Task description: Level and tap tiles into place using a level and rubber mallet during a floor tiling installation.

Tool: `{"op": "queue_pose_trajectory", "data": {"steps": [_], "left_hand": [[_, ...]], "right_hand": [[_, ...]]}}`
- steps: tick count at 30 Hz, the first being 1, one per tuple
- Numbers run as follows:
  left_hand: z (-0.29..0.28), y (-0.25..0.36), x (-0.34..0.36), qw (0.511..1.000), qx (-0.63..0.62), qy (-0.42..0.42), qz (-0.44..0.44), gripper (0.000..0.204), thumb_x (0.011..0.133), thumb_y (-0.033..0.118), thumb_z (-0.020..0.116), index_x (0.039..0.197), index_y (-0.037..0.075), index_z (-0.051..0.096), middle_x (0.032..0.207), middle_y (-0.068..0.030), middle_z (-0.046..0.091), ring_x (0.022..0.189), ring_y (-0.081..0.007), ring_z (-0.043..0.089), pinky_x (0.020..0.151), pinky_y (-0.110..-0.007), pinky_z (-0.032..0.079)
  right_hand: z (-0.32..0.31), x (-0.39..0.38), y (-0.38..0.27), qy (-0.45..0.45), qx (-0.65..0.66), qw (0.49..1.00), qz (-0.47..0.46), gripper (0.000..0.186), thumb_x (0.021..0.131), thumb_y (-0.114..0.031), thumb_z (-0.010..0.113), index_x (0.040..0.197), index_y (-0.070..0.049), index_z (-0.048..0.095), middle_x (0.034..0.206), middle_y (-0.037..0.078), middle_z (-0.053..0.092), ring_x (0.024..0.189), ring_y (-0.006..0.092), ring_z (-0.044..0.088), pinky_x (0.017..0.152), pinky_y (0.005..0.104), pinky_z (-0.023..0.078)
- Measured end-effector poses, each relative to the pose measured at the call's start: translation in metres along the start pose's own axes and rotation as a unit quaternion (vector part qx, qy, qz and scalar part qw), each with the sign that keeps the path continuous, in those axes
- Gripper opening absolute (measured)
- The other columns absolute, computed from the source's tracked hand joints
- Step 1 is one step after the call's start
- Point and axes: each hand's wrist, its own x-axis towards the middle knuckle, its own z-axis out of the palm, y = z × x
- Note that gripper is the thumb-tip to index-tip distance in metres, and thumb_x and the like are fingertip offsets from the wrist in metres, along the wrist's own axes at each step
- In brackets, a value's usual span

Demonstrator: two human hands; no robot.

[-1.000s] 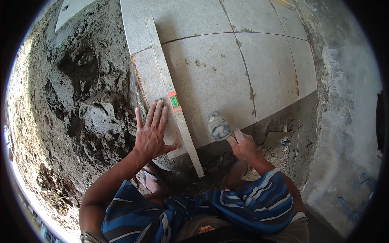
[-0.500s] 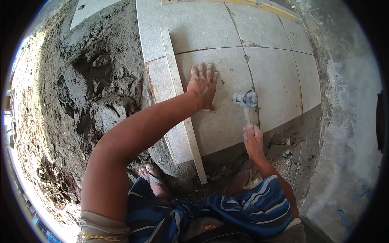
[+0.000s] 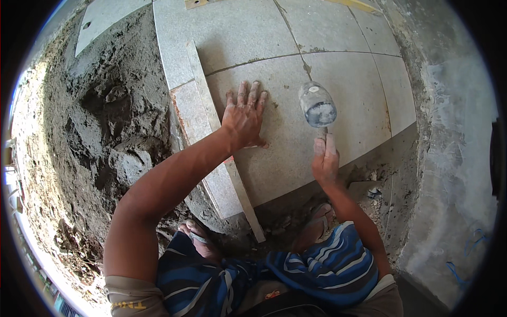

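Observation:
My left hand (image 3: 244,115) lies flat, fingers spread, on a large grey floor tile (image 3: 296,153). My right hand (image 3: 325,158) grips the handle of a rubber mallet (image 3: 317,104), whose dusty head is raised just above the same tile, to the right of my left hand. A long metal straightedge (image 3: 211,113) lies along the tile's left edge, passing under my left wrist. A narrower tile strip (image 3: 193,119) lies beside it on the left.
Wet grey mortar (image 3: 100,132) is heaped over the ground at left. More laid tiles (image 3: 232,31) stretch away ahead. A rough cement wall (image 3: 449,158) rises at right. My sandalled feet (image 3: 311,230) rest on rubble below the tile's near edge.
My left hand slid from the straightedge out onto the big tile and stays pressed there. The mallet went forward and up over the tile, its head now larger in view.

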Motion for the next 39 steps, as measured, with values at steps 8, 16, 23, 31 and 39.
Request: {"op": "queue_pose_trajectory", "data": {"steps": [8,16,23,31,39], "left_hand": [[0.001,-0.004,0.003,1.000,-0.005,0.005,-0.005,0.141,0.066,0.078,0.083,0.168,0.005,0.020,0.175,-0.0233,0.014,0.162,-0.0465,0.012,0.125,-0.067,0.021],[0.006,-0.002,-0.001,1.000,-0.012,0.015,-0.004,0.142,0.064,0.077,0.085,0.168,0.006,0.021,0.175,-0.0230,0.015,0.162,-0.0456,0.014,0.126,-0.066,0.022],[0.001,-0.003,0.002,1.000,-0.015,0.020,-0.005,0.138,0.066,0.076,0.085,0.168,0.007,0.022,0.175,-0.0225,0.015,0.161,-0.0462,0.015,0.125,-0.066,0.023],[0.006,-0.006,-0.001,1.000,-0.009,0.020,-0.014,0.139,0.066,0.078,0.084,0.168,0.007,0.023,0.176,-0.0222,0.014,0.162,-0.0454,0.015,0.125,-0.066,0.024],[-0.017,0.001,-0.036,0.983,-0.048,0.167,0.059,0.105,0.085,0.063,0.077,0.163,0.005,0.035,0.169,-0.0218,0.033,0.159,-0.0431,0.026,0.125,-0.058,0.030]], "right_hand": [[0.002,-0.033,0.007,-0.035,-0.008,0.997,-0.066,0.027,0.106,-0.030,0.062,0.110,-0.003,0.057,0.080,0.026,0.068,0.077,0.0544,0.065,0.062,0.0561,0.051],[-0.001,-0.051,0.010,-0.083,-0.090,0.992,-0.034,0.032,0.102,-0.032,0.066,0.111,-0.002,0.059,0.083,0.027,0.068,0.078,0.0534,0.066,0.063,0.0599,0.051],[-0.010,-0.064,0.020,-0.069,-0.110,0.988,-0.086,0.032,0.100,-0.034,0.069,0.104,-0.004,0.059,0.083,0.024,0.069,0.075,0.0513,0.067,0.060,0.0582,0.052],[-0.009,-0.074,0.010,-0.115,-0.084,0.989,-0.046,0.028,0.102,-0.031,0.067,0.105,-0.004,0.058,0.080,0.025,0.068,0.076,0.0520,0.067,0.061,0.0559,0.052],[-0.023,-0.103,0.021,-0.117,-0.032,0.992,-0.018,0.030,0.102,-0.031,0.069,0.103,-0.002,0.060,0.083,0.026,0.068,0.078,0.0522,0.067,0.065,0.0553,0.052]]}}
